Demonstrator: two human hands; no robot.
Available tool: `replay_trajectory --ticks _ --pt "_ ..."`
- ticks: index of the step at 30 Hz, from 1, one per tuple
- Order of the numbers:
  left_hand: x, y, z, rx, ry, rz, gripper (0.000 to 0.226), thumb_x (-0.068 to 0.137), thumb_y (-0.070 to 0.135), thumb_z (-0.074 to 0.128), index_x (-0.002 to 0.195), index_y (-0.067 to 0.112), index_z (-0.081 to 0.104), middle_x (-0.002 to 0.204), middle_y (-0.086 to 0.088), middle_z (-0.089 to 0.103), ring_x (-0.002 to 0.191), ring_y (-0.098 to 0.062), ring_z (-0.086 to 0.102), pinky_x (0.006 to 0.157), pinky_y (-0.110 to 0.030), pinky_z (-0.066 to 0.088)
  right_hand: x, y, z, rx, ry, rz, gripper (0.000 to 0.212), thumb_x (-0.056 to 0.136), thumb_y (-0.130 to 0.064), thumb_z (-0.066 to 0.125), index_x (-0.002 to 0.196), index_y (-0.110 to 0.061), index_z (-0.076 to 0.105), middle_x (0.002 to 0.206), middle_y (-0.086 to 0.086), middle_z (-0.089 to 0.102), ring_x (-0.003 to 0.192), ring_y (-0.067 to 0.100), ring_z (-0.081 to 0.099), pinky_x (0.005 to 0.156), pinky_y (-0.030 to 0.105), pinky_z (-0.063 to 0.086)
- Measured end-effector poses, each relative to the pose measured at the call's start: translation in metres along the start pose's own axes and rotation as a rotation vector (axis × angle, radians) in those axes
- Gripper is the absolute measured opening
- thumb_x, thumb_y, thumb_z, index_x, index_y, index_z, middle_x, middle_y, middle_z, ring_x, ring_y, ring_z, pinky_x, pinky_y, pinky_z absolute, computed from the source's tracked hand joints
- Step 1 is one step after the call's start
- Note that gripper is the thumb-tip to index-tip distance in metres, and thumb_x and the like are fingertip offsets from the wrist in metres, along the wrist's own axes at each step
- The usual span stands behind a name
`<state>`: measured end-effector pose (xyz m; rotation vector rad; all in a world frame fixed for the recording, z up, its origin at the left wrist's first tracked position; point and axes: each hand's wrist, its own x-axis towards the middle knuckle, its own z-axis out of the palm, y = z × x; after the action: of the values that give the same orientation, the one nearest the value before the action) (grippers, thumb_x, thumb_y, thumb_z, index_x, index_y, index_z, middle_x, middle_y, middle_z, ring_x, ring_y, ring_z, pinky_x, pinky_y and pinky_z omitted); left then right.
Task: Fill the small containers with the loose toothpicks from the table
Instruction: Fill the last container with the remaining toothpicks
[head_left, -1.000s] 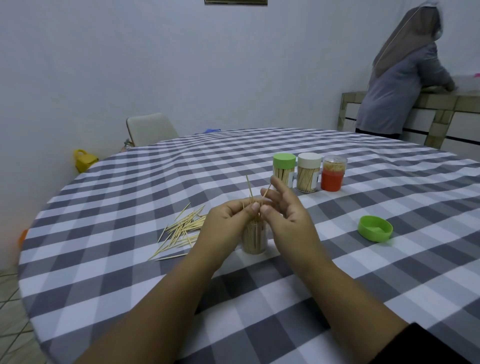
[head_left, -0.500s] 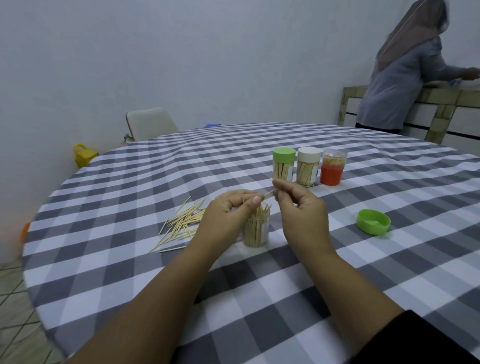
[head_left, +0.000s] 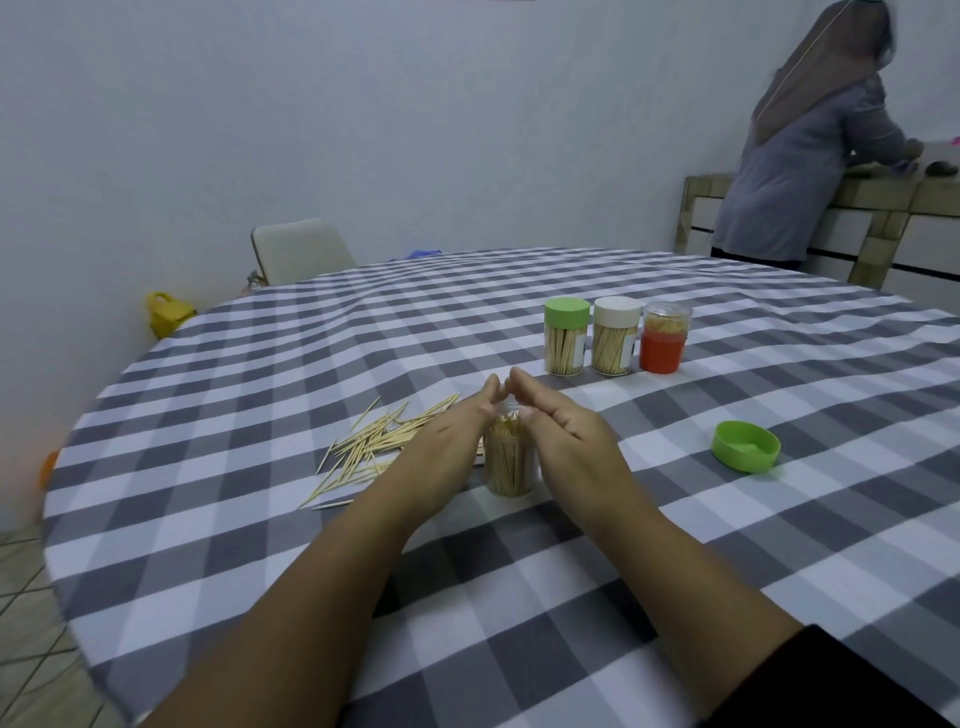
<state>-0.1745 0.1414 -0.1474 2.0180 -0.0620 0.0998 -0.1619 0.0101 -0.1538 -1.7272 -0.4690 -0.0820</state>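
Presently, as observed from the head view:
Open container: a small clear container (head_left: 510, 465) stands upright on the checked tablecloth (head_left: 260, 519), packed with toothpicks, lid off; it sits between the two hands.
Left hand: left hand (head_left: 447, 452) lies against the container's left side, fingers extended upward and relaxed, grasping nothing; its fingertips meet the other hand's above the rim.
Right hand: right hand (head_left: 566, 441) lies against the container's right side, fingers likewise straight, released, holding nothing.
Loose toothpicks: a scattered pile of loose toothpicks (head_left: 371, 449) lies on the cloth just left of the left hand.
Lid: a green lid (head_left: 746, 453) lies upturned, well apart to the right.
Filled containers: green-capped container (head_left: 566, 336), white-capped container (head_left: 615, 335) and red-based container (head_left: 665, 338) stand in a row beyond the hands, side by side.
Background: a person (head_left: 810, 135) stands at a counter; a chair (head_left: 301, 249) sits behind the table.
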Motion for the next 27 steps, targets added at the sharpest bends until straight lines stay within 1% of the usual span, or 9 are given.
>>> replay_trajectory --ticks 2,4,8,11,14,17,22,25,27 --pt "0.010 -0.003 0.002 -0.069 0.005 -0.114 0.045 0.099 0.055 0.025 0.136 0.039 0.045 0.134 0.009 0.043 0.134 -0.020 0.038 0.087 -0.025 0.034 0.000 0.001 0.000 -0.052 0.009 -0.032 0.045 0.101 -0.011 0.034 0.143 -0.024 0.037 0.148 -0.005 0.038 0.133 0.004 0.034 0.089 0.004 0.033" --pt "0.005 -0.015 -0.002 -0.058 -0.074 -0.070 0.039 0.102 0.048 0.025 0.138 0.042 0.038 0.129 0.011 0.040 0.124 -0.015 0.040 0.075 -0.018 0.039 0.000 0.002 0.000 -0.085 0.039 -0.067 0.048 0.099 -0.004 0.032 0.143 -0.023 0.037 0.147 -0.002 0.040 0.133 0.006 0.037 0.089 0.003 0.034" --pt "0.010 -0.015 -0.001 -0.051 -0.099 -0.028 0.060 0.098 0.014 0.038 0.147 0.039 0.018 0.136 0.018 0.034 0.122 -0.007 0.035 0.083 -0.013 0.038 0.002 0.003 -0.001 -0.075 0.117 -0.121 0.049 0.096 0.005 0.032 0.133 -0.022 0.047 0.138 -0.002 0.046 0.113 -0.008 0.047 0.075 -0.004 0.038" --pt "0.007 -0.011 -0.002 0.028 -0.074 0.010 0.066 0.093 0.017 0.041 0.150 0.035 0.015 0.154 0.004 0.026 0.134 -0.015 0.032 0.091 -0.019 0.034 0.002 0.003 -0.001 -0.109 0.172 -0.158 0.037 0.098 -0.003 0.039 0.127 -0.021 0.054 0.128 -0.007 0.050 0.096 -0.028 0.043 0.073 -0.006 0.035" --pt "0.006 -0.009 -0.002 0.052 -0.075 0.050 0.076 0.077 0.033 0.040 0.149 0.038 0.018 0.155 0.005 0.025 0.135 -0.015 0.032 0.098 -0.025 0.037 0.002 0.006 0.000 -0.140 0.203 -0.184 0.034 0.098 -0.007 0.043 0.124 -0.024 0.055 0.123 -0.010 0.052 0.101 -0.015 0.047 0.079 -0.003 0.038" --pt "0.005 -0.010 -0.002 0.065 -0.080 0.048 0.075 0.078 0.033 0.041 0.149 0.037 0.018 0.155 0.005 0.025 0.135 -0.014 0.032 0.105 -0.031 0.036 0.003 0.009 0.001 -0.143 0.281 -0.214 0.033 0.098 -0.009 0.044 0.122 -0.029 0.053 0.121 -0.009 0.056 0.109 0.002 0.054 0.088 0.013 0.046" --pt "0.007 -0.007 -0.002 0.095 -0.065 0.045 0.063 0.096 0.011 0.038 0.150 0.037 0.016 0.156 0.004 0.023 0.129 -0.009 0.030 0.086 -0.011 0.032 0.004 0.009 0.000 -0.261 0.469 -0.406 0.030 0.096 -0.008 0.046 0.124 -0.013 0.055 0.106 -0.005 0.061 0.091 0.003 0.059 0.079 0.003 0.045" --pt "0.005 -0.006 -0.004 0.088 -0.076 0.021 0.065 0.096 0.007 0.038 0.150 0.035 0.015 0.156 0.003 0.023 0.136 -0.015 0.030 0.089 -0.010 0.031 0.001 0.008 0.003 -0.359 0.375 -0.466 0.038 0.091 -0.016 0.043 0.127 -0.010 0.054 0.106 0.003 0.065 0.094 0.012 0.061 0.080 0.009 0.045" --pt "0.003 -0.008 -0.007 0.068 -0.104 0.009 0.070 0.093 0.007 0.044 0.151 0.033 0.014 0.147 0.006 0.039 0.121 -0.005 0.045 0.077 -0.003 0.037 -0.001 0.007 0.006 -0.402 0.233 -0.406 0.041 0.092 -0.018 0.043 0.133 -0.014 0.049 0.116 0.007 0.064 0.103 0.018 0.060 0.083 0.020 0.047"
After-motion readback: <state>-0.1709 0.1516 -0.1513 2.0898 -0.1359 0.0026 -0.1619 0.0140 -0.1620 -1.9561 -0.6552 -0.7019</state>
